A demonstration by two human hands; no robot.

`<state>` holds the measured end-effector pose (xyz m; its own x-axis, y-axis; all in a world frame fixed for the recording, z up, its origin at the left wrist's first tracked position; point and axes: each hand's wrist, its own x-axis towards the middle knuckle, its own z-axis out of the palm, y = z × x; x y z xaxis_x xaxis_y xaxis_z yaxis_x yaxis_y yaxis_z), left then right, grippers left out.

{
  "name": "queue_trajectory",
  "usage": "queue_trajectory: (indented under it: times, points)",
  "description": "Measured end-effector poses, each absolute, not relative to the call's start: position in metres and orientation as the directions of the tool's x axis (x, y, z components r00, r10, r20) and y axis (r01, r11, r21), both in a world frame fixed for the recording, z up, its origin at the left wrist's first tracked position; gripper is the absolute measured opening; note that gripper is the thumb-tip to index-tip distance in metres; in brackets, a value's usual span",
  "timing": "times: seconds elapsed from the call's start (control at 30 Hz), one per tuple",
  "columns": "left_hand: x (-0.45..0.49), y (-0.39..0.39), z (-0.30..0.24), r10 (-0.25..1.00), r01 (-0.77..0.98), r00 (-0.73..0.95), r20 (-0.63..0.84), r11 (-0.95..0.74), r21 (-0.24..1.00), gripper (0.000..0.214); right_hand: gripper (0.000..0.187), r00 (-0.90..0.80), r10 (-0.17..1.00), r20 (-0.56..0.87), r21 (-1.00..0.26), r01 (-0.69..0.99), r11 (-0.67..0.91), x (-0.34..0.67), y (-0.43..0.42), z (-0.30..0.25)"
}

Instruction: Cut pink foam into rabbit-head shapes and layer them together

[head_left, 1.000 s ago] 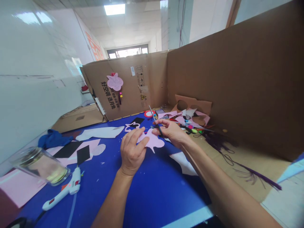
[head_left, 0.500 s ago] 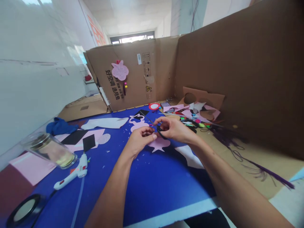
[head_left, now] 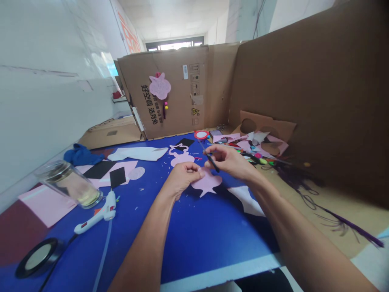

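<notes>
My left hand (head_left: 185,176) pinches the upper left edge of a pink cutout (head_left: 207,183) with a lobed outline and pointed tips at its lower end. My right hand (head_left: 226,161) is closed around black-handled scissors (head_left: 213,162), whose blades point up and away to the left. The scissors are just above the cutout; I cannot tell if they touch it. Just beyond my left hand lies another pink shape (head_left: 181,159), with an open outline at its top. A black paper piece (head_left: 185,143) lies behind it, and tiny paper scraps are scattered around.
A glue gun (head_left: 100,215), a glass jar (head_left: 73,186) and black tape (head_left: 38,257) are on the left. White paper (head_left: 246,200) lies under my right forearm. Paper scraps (head_left: 243,142) pile up at the back right, by a cardboard wall (head_left: 304,73). A pink decoration (head_left: 160,87) hangs behind.
My right hand has lifted slightly away from my left, and the scissors have turned to point more steeply upward. More of the pink cutout shows. The whole view has shifted a little.
</notes>
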<state>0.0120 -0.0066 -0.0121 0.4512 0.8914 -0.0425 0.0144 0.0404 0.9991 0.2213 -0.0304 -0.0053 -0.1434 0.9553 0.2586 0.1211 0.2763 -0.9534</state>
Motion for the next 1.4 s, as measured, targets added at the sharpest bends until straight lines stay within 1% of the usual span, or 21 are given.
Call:
queue_trajectory:
  times: [0.07,0.13,0.27,0.4,0.53,0.67,0.77,0.9,1.03,1.27,1.4]
  points:
    - [0.012,-0.005,-0.012,0.910,-0.039,0.414,-0.026,0.046,0.998,0.032,0.043,-0.090,0.958,0.272,-0.953,0.115,0.281,0.225,-0.031,-0.002]
    - [0.010,-0.003,-0.011,0.921,-0.120,0.390,-0.011,0.062,0.991,0.033,0.045,-0.071,0.962,0.264,-0.955,0.122,0.271,0.228,-0.032,0.001]
    - [0.007,-0.001,-0.008,0.932,-0.273,0.363,0.007,0.099,0.957,0.037,0.045,-0.144,0.967,0.211,-0.959,0.161,0.233,0.232,-0.032,-0.001]
    - [0.005,0.000,-0.005,0.944,-0.354,0.330,0.029,0.094,0.931,0.039,0.046,-0.250,0.955,0.161,-0.977,0.099,0.191,0.238,-0.032,-0.004]
    - [0.004,0.000,-0.004,0.961,-0.386,0.276,0.029,0.083,0.919,0.032,0.045,-0.334,0.933,0.134,-0.973,0.136,0.188,0.244,-0.039,0.001]
    - [0.004,0.001,-0.005,0.970,-0.384,0.242,0.032,0.065,0.921,0.026,0.046,-0.344,0.937,0.064,-0.965,0.219,0.146,0.244,-0.044,0.007]
    - [0.005,0.002,-0.006,0.972,-0.377,0.232,0.027,0.065,0.924,0.026,0.050,-0.359,0.933,0.033,-0.964,0.236,0.125,0.241,-0.045,0.007]
    - [0.006,0.001,-0.005,0.972,-0.396,0.234,0.009,0.087,0.914,0.030,0.050,-0.384,0.922,0.042,-0.955,0.257,0.151,0.240,-0.043,0.003]
    - [0.005,0.001,-0.006,0.964,-0.398,0.266,0.000,0.110,0.911,0.026,0.048,-0.403,0.914,0.052,-0.942,0.283,0.179,0.241,-0.042,0.001]
    - [0.005,0.001,-0.006,0.961,-0.345,0.277,0.006,0.093,0.934,0.014,0.059,-0.432,0.901,0.051,-0.942,0.278,0.187,0.242,-0.041,0.000]
    - [0.005,0.001,-0.004,0.958,-0.343,0.287,-0.007,0.110,0.933,0.009,0.051,-0.427,0.903,0.036,-0.946,0.278,0.169,0.242,-0.040,-0.002]
